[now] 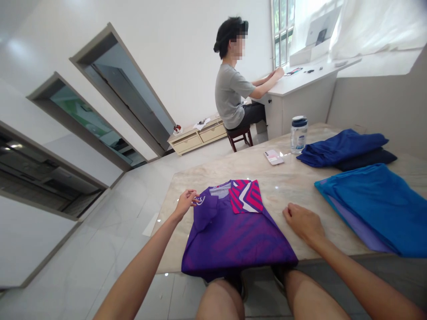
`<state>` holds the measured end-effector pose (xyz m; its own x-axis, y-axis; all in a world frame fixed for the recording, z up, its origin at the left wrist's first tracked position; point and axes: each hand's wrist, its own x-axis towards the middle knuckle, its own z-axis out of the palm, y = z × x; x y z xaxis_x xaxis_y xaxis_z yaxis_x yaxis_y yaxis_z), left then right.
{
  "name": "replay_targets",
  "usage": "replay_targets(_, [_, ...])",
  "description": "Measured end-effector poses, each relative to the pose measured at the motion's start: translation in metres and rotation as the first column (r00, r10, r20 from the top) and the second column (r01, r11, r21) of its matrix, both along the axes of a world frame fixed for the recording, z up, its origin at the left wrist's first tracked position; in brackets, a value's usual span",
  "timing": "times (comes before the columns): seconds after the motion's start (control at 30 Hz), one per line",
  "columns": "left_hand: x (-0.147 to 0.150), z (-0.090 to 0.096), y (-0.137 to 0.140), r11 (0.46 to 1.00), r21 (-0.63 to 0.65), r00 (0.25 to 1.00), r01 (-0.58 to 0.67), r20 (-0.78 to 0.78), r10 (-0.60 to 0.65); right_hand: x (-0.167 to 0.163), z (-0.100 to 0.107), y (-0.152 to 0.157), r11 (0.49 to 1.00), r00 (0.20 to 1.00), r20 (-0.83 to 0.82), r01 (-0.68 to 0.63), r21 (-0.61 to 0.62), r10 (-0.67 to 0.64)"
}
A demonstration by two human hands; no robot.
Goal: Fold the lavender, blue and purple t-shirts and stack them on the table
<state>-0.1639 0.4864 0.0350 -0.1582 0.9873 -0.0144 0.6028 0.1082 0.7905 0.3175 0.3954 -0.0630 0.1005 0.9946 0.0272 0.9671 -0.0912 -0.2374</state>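
A purple jersey (238, 238) lies on the marble-topped table in front of me, its lower edge hanging over the near side. Both sleeves are folded inward over the body; the right one (246, 196) has a pink, purple and white pattern. My left hand (187, 203) is at the left shoulder, fingers apart and loosely bent, the tips at the folded sleeve's edge. To the right of the jersey, my right hand (304, 221) rests on the tabletop with its fingers curled in, apart from the cloth and with nothing visible in it.
Folded blue cloth (376, 204) lies on the table (200, 173) at right, with dark blue garments (343, 146) behind it. A clear bottle (299, 135) and a phone (274, 157) stand and lie farther back. A person (231, 93) sits at a white desk (300, 82).
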Motion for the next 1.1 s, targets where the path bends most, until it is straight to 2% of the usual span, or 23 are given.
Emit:
replay_targets(0.1, [-0.004,-0.016,0.002,0.998,0.04,0.999,-0.048,-0.016,0.049,0.004,-0.003,-0.001,1.0,1.0,-0.019,0.023,-0.011,-0.023])
replay_targets(0.2, [-0.018,-0.034,0.012,0.996,0.058,0.996,-0.072,-0.046,0.074,0.013,-0.003,0.015,0.995,0.994,-0.075,0.074,-0.059,-0.079])
replay_targets(0.3, [-0.031,-0.052,0.035,0.997,0.059,0.996,-0.053,-0.068,0.057,0.018,0.002,0.059,0.997,0.97,-0.233,0.057,-0.061,-0.07])
replay_targets(0.4, [-0.036,-0.069,0.062,1.0,0.001,0.987,0.006,-0.16,-0.006,0.007,0.009,0.123,0.995,0.931,-0.354,-0.103,-0.012,0.092])
replay_targets(0.5, [-0.031,-0.081,0.082,0.996,-0.079,0.964,0.049,-0.257,-0.068,-0.023,0.014,0.18,0.959,0.906,-0.32,-0.283,0.027,0.276])
replay_targets(0.57, [-0.025,-0.086,0.085,0.991,-0.119,0.946,0.066,-0.308,-0.101,-0.047,0.016,0.205,0.953,0.92,-0.26,-0.301,0.016,0.295])
replay_targets(0.63, [-0.019,-0.088,0.079,0.987,-0.134,0.928,0.092,-0.348,-0.134,-0.068,0.019,0.218,0.96,0.945,-0.199,-0.274,-0.052,0.259])
replay_targets(0.73, [-0.013,-0.088,0.053,0.979,-0.125,0.931,0.16,-0.31,-0.192,-0.086,0.024,0.215,0.92,0.94,-0.154,-0.331,-0.21,0.303])
replay_targets(0.83, [-0.011,-0.085,0.015,0.961,-0.096,0.942,0.257,-0.199,-0.272,-0.088,0.034,0.193,0.799,0.877,-0.147,-0.479,-0.364,0.458])
replay_targets(0.9, [-0.01,-0.076,-0.011,0.946,-0.102,0.936,0.306,-0.149,-0.319,-0.083,0.045,0.172,0.726,0.83,-0.148,-0.546,-0.418,0.538])
replay_targets(0.93, [-0.01,-0.068,-0.024,0.941,-0.116,0.936,0.317,-0.122,-0.33,-0.08,0.052,0.161,0.717,0.818,-0.149,-0.561,-0.414,0.555])
replay_targets(1.03, [-0.005,-0.036,-0.058,0.923,-0.2,0.944,0.328,0.036,-0.328,-0.07,0.075,0.127,0.746,0.816,-0.186,-0.576,-0.335,0.547])
replay_targets(1.1, [0.001,-0.014,-0.08,0.891,-0.272,0.93,0.363,0.167,-0.327,-0.064,0.089,0.107,0.715,0.792,-0.251,-0.611,-0.341,0.557])
